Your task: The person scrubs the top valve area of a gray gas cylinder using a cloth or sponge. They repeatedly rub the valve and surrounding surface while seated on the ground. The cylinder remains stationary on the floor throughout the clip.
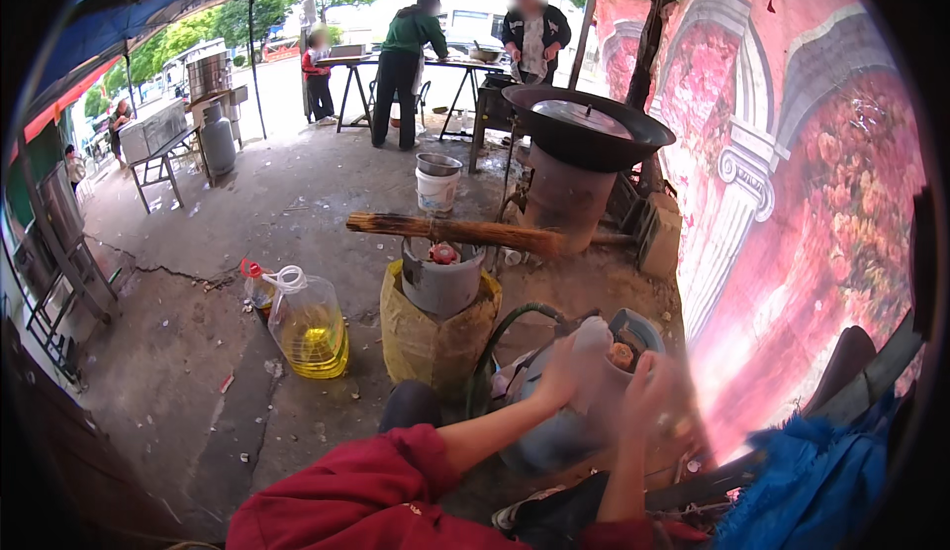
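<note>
My left hand reaches over a blue-grey gas cylinder and holds a pale, roundish object, too blurred to name. On the cylinder's other side my right hand is raised, its fingers bent and smeared by motion; whether it grips anything is unclear. Between and beyond the hands shows the cylinder's orange valve knob, inside the collar. A dark green hose curves down at the cylinder's left.
A second gas cylinder stands in a yellow sack, a wooden log across its top. Left of it is an oil jug. A large wok with a lid rests on a stove. People work at a far table.
</note>
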